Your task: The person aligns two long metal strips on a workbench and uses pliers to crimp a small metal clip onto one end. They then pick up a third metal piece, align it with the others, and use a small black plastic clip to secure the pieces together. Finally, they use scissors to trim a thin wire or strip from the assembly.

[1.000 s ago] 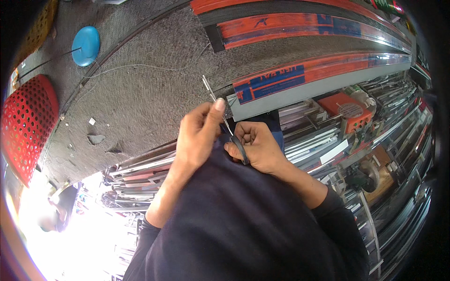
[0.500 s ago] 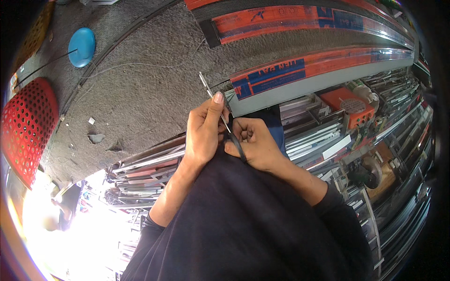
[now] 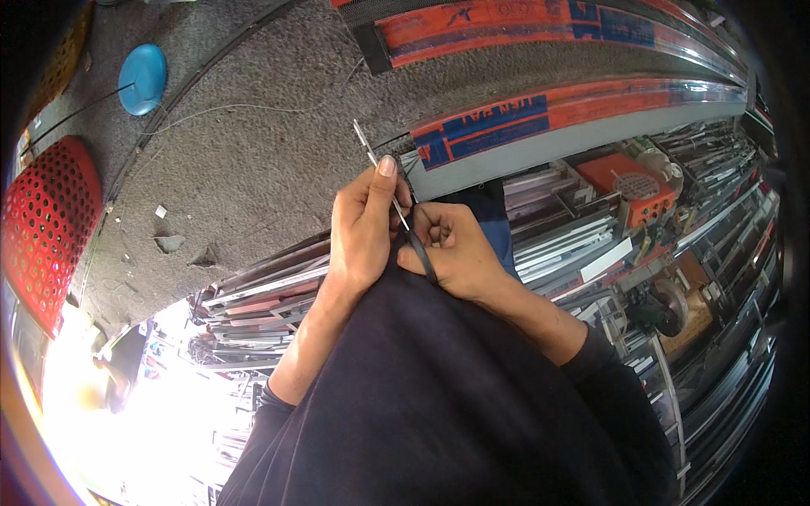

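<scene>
A thin silvery-white rod (image 3: 364, 140) slants up and away between my hands. My left hand (image 3: 361, 223) is closed round it, the thumb pressed flat along its side. From the rod's near end a narrow black strip (image 3: 422, 255) curves down across my right hand (image 3: 456, 253). That hand is closed too, fingers curled and thumb bent against the black strip. Whether rod and strip are one piece I cannot tell; their joint is partly hidden by my fingers. Both hands are close together above my dark shirt.
Ahead lie long grey frame pieces with orange and blue film (image 3: 481, 126) on grey carpet (image 3: 253, 135). At the left are a red perforated basket (image 3: 52, 223) and a blue disc (image 3: 143, 80). Metal bars (image 3: 565, 249) and an orange box-shaped machine (image 3: 641, 194) fill the right.
Both hands and the rod sit slightly further up and left in the picture, as the whole view has shifted a little. The grips look the same.
</scene>
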A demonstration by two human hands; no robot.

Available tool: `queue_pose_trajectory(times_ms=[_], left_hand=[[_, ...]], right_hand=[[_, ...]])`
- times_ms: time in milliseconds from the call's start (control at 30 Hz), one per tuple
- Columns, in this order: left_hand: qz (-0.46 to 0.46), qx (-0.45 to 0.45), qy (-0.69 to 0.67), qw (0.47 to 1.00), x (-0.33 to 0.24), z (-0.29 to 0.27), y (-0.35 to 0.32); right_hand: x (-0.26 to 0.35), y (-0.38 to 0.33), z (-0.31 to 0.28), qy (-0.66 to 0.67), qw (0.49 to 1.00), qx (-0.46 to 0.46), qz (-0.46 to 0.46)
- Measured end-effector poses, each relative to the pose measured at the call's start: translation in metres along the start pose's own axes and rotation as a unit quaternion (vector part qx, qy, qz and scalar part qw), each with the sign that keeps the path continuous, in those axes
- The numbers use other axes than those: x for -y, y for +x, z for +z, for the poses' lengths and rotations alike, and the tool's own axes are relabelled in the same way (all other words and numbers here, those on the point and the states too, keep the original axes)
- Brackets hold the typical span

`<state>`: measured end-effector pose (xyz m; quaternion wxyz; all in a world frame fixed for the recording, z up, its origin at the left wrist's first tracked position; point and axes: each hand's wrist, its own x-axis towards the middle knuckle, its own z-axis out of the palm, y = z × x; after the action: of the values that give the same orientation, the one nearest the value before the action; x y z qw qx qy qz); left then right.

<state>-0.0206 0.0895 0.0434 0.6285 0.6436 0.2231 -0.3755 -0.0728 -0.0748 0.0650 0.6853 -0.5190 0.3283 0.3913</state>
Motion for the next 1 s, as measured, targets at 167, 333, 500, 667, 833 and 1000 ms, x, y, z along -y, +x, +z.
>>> queue_pose_trajectory(times_ms=[167,333,500,667,833,1000], left_hand=[[-0.078,0.067,-0.068,0.992,-0.015,-0.012,-0.02],[-0.126,0.142,0.041,0.981,-0.02,-0.01,-0.052],[-0.169,0.159,0.021,0.973,-0.01,-0.001,-0.04],[-0.133,0.15,0.008,0.98,-0.003,0.003,-0.04],[-0.147,0.156,0.012,0.977,-0.004,0.002,-0.04],[-0.123,0.162,0.059,0.977,-0.007,-0.006,-0.043]], right_hand=[[-0.009,0.001,0.003,0.042,0.999,-0.007,0.002],[-0.023,0.005,0.008,0.081,0.996,0.0,-0.038],[-0.021,0.002,0.001,0.014,0.996,-0.017,-0.091],[-0.022,0.002,0.0,0.006,0.996,-0.029,-0.079],[-0.028,0.004,-0.003,-0.014,0.995,-0.029,-0.099],[-0.014,0.003,-0.012,-0.021,0.999,0.032,-0.026]])
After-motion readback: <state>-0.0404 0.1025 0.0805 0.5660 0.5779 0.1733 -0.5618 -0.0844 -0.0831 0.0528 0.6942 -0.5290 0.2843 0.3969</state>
